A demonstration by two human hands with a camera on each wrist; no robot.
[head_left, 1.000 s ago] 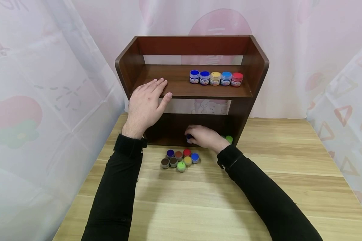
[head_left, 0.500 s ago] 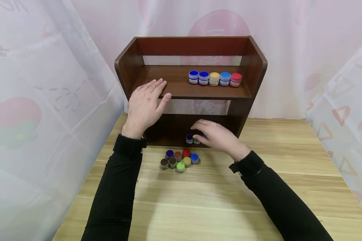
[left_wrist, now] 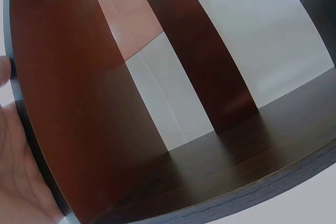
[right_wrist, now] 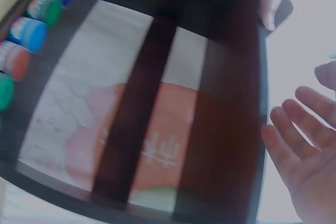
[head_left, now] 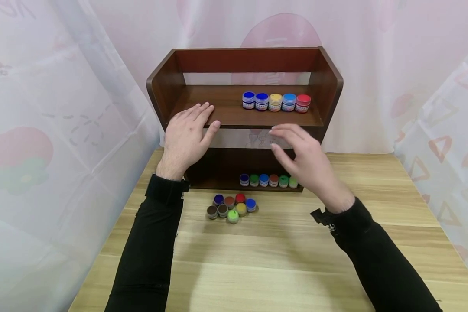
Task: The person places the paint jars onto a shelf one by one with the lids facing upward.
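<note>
A dark brown two-tier wooden shelf (head_left: 214,119) stands at the back of the table. My left hand (head_left: 189,138) rests flat on the left front of its upper board, fingers straight. In front of the shelf's right side my right hand (head_left: 306,160) is raised, holding nothing, its fingers loosely bent and apart. Along the lower tier runs a row of small paint jars with blue, green and brown lids, a dark blue jar (head_left: 244,180) at its left end. The right wrist view shows that row too, including a light blue jar (right_wrist: 28,34).
On the upper board, a row of jars stands toward the right, a yellow jar (head_left: 275,102) in its middle. Several more jars cluster on the table before the shelf, among them a light green jar (head_left: 233,216). Patterned curtains (head_left: 374,78) hang behind and beside the table (head_left: 257,268).
My right hand has let go of the dark blue jar on the lower tier and moved up and right, uncovering the row. The left hand has stayed in place.
</note>
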